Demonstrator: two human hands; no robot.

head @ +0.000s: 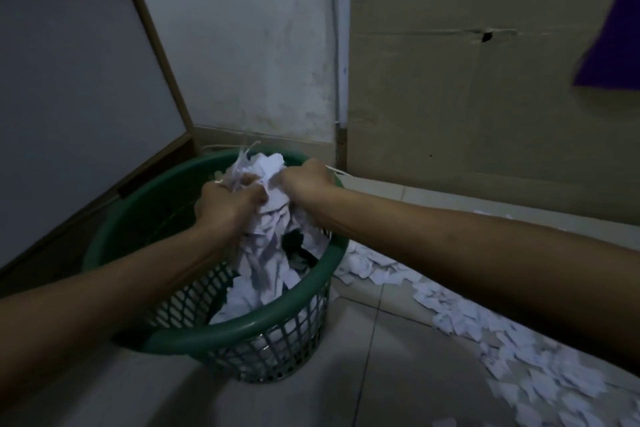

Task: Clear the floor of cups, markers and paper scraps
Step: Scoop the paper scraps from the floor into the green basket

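Left hand (225, 199) and right hand (304, 180) side by side, fingers curled tight into one wad of paper scraps (265, 166) above green basket (322, 274). Directly beneath: more paper heaped inside. Light, soft, crushable stuff; apt to shed bits; best bunched in fistfuls. Right of hands: loose scraps (502, 340) strewn along floor (346, 374) beside cardboard (485, 80). Left: leaning framed board (69, 80). No cups or markers visible.

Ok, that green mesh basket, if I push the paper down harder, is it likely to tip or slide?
The green basket looks like thin plastic lattice, so probably light. It stands on smooth floor tiles and may slide. Both hands grip the paper wad over its far side, so pressing there could tilt it.
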